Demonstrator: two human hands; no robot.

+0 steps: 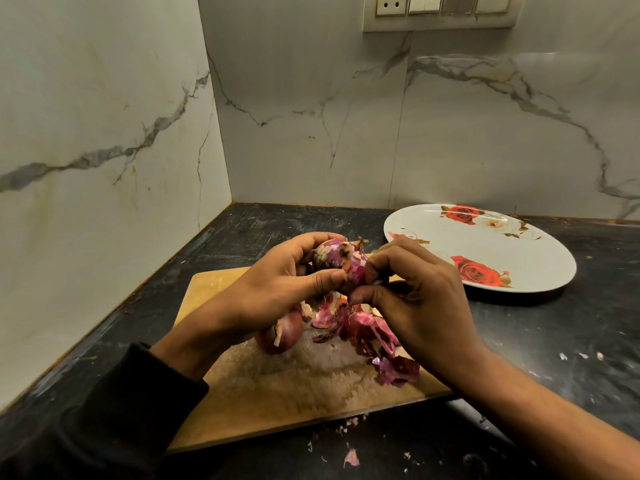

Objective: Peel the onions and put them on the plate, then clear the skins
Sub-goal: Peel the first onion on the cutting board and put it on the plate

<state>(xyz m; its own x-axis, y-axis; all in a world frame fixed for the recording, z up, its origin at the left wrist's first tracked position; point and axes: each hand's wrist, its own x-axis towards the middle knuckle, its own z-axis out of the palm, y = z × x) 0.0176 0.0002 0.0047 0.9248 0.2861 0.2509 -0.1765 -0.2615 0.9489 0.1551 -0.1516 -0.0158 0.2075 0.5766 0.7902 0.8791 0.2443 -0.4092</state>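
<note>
Both grips (349,271) on onion (337,263)

Cutting board (277,393): scuffed matt wood. Tabletop (571,341): dark polished stone. Plate (540,271): glossy glazed white. Onion skins (367,330): papery, dry.

Both hands are meeting up in the middle, raised a bit; the left hand (277,282) is coming in from the lower left with a dark sleeve (114,410) covering the forearm, its fingers (311,242) curling over the top and the thumb pressing in from the near side; the right hand (415,292) is reaching in from the lower right on a bare forearm, knuckles up, its fingertips (372,271) bunching together and pinching right next to the left thumb.
</note>
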